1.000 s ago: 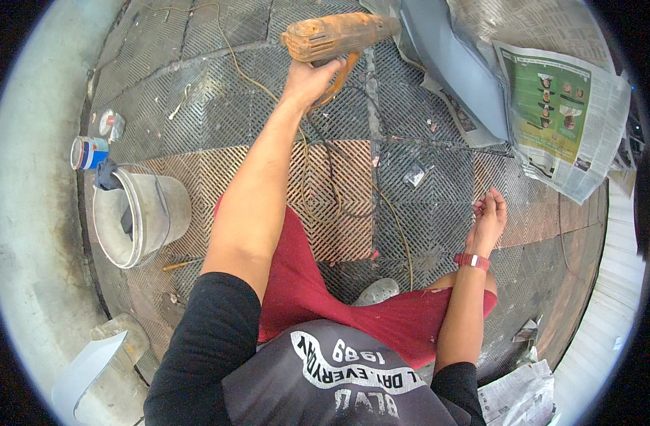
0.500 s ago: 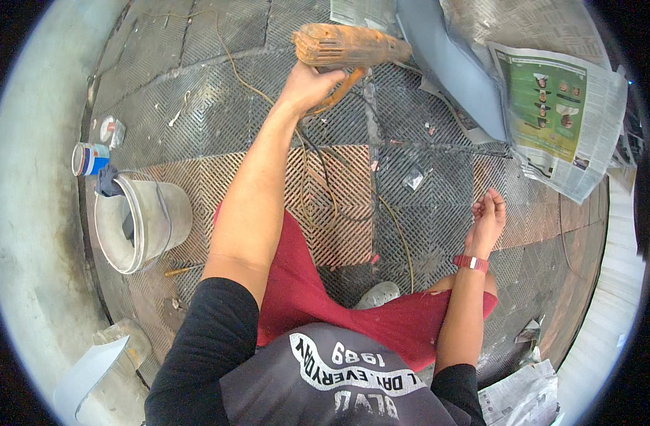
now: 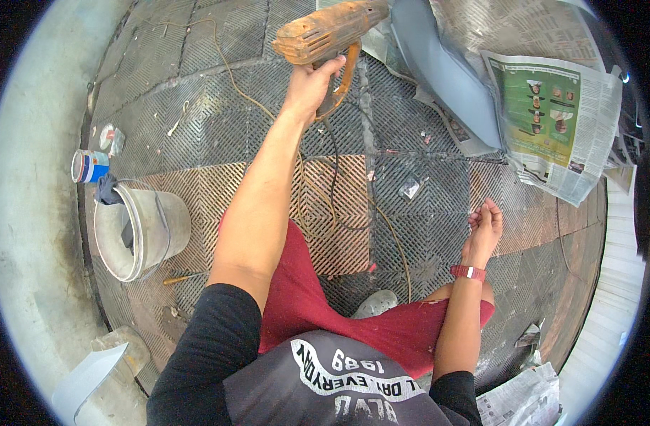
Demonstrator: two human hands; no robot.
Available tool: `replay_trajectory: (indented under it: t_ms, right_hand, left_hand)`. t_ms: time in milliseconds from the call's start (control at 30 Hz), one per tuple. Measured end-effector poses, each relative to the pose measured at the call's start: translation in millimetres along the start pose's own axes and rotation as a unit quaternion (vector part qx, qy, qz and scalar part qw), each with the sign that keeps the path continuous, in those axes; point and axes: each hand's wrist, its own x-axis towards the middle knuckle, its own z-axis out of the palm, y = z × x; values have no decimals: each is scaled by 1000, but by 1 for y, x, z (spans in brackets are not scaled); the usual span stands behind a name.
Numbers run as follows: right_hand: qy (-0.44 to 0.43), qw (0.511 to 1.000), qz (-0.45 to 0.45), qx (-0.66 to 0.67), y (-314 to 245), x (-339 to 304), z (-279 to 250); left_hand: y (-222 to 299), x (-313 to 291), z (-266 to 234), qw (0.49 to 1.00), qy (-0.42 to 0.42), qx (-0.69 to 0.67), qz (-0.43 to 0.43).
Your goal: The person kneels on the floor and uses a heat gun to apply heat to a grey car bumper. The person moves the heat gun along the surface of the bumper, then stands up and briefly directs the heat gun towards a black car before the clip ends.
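At the top middle, my left hand [image 3: 313, 86] is wrapped round the handle of a worn orange heat gun [image 3: 321, 35]. Its barrel slants up to the right, with the nozzle end at the upper edge of a smooth grey-blue panel [image 3: 445, 78]. From the picture I cannot tell whether the nozzle touches the panel. A dark cord runs down from the handle. My right hand [image 3: 485, 231] hovers or rests by my right knee, palm turned inward, fingers loosely bent and slightly apart, with nothing seen in them. A red watch strap [image 3: 468, 272] circles that wrist.
Newspaper sheets [image 3: 552, 121] lie around the panel. A white bucket [image 3: 144, 231] with a dark cloth on its rim stands at left, near a blue-and-white can [image 3: 91, 167]. A yellowish cord [image 3: 233, 71] crosses the ribbed floor tiles [image 3: 325, 245]. A small clear plastic packet [image 3: 410, 188] lies mid-floor.
My left hand has tilted the heat gun so its nozzle end points higher and shifts left, with its rear end moving left and slightly lower. My right hand has hardly moved.
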Motion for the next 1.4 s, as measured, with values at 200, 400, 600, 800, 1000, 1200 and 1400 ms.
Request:
replay_trajectory:
  t_ms: [200,400,600,800,1000,1200,1400]
  right_hand:
    - [1,1000,4,3,-5,-5,2]
    - [4,1000,3,5,-6,-6,2]
    - [7,1000,2,8,-8,-8,1]
    - [11,1000,-1,6,-11,-9,-1]
    - [9,1000,1,5,-11,-9,1]
    - [7,1000,-2,-1,-6,-6,-3]
    - [5,1000,-1,0,-6,-5,-2]
  left_hand:
    - [14,-7,-4,999,-32,-11,-19]
    - [14,-9,7,999,-28,-12,-10]
    - [0,-1,4,999,4,14,-35]
    - [-7,0,7,996,26,36,-78]
    - [-8,-1,4,991,14,78,-107]
    - [-2,-7,4,979,-18,156,-133]
    - [-3,-7,-3,939,-123,267,-179]
